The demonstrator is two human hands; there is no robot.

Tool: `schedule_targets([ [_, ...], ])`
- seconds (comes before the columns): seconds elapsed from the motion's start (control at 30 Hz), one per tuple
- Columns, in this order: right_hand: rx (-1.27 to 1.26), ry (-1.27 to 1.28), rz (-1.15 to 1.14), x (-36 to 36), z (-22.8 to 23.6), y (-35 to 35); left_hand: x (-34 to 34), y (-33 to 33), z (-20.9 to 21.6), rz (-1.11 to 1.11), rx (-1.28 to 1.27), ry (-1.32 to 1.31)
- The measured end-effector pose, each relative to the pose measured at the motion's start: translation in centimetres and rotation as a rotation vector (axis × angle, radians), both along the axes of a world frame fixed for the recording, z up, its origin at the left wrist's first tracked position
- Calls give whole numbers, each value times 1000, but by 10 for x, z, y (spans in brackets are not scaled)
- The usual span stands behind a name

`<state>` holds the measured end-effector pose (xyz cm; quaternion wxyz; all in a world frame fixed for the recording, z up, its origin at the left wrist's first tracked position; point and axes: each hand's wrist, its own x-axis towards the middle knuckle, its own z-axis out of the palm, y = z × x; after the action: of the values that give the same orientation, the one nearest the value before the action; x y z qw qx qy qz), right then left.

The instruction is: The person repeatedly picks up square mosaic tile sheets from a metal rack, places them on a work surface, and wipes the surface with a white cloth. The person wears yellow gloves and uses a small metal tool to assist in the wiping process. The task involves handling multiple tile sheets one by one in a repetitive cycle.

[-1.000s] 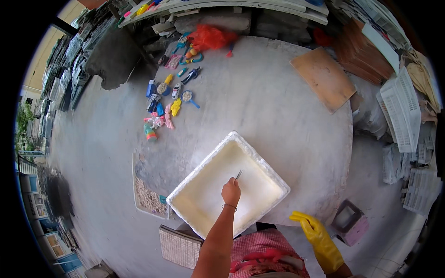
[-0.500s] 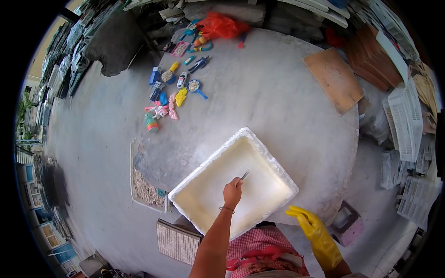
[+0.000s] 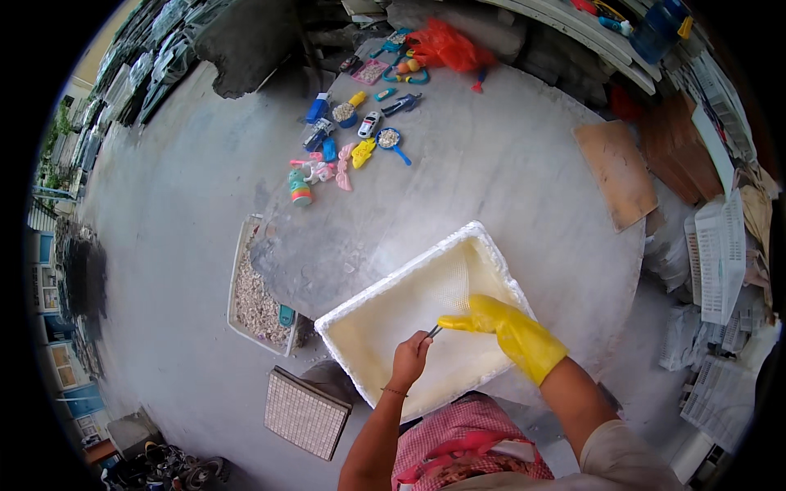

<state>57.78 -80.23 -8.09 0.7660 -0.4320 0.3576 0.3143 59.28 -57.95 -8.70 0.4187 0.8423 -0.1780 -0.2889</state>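
Two hands over foam box, tweezers in left

Head view: bare left hand [image 3: 409, 358] is closed around thin metal tweezers [image 3: 433, 331], tips pointing up and right. Right hand [image 3: 483, 317] wears a yellow rubber glove; its fingers reach left to just beside the tweezer tips. Cannot tell if glove and tips touch, or how far the glove's grip is open. Tweezers and both hands are over the white foam box [image 3: 458, 358], which sits slanted at the near edge of the grey table [image 3: 516, 164]. Pink checked apron [image 3: 442, 438] below box.

Left of box: white tub [image 3: 234, 295] of small pale bits [image 3: 258, 301], teal item [image 3: 286, 315] inside. Tiled slab [image 3: 304, 413] nearer the person.

Far left of table: toys, incl. white car [image 3: 370, 124], yellow toy [image 3: 363, 153], blue scoop [image 3: 399, 154] with pale bits. Red bag [image 3: 449, 45] behind. Brown board [image 3: 616, 174] at right; white crates [image 3: 720, 254] beyond.
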Motion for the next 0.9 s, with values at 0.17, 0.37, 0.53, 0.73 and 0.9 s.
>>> schedule_targets([
  [0.17, -17, -256, 127, -8, -54, -2, -17, 53, 32, 225, -23, 122],
  [0.37, -71, -252, -172, -9, -17, 33, -79, 145, 55, 436, -68, 182],
  [0.53, -138, -420, -261, -9, 50, 79, -142, 233, 65, 476, -38, 169],
  [0.73, -632, -579, 262, 4, 177, 114, -225, 335, 35, 540, -119, 111],
  [0.9, -1306, -344, 1202, 17, 360, 280, -290, 447, 30, 678, -19, 115],
])
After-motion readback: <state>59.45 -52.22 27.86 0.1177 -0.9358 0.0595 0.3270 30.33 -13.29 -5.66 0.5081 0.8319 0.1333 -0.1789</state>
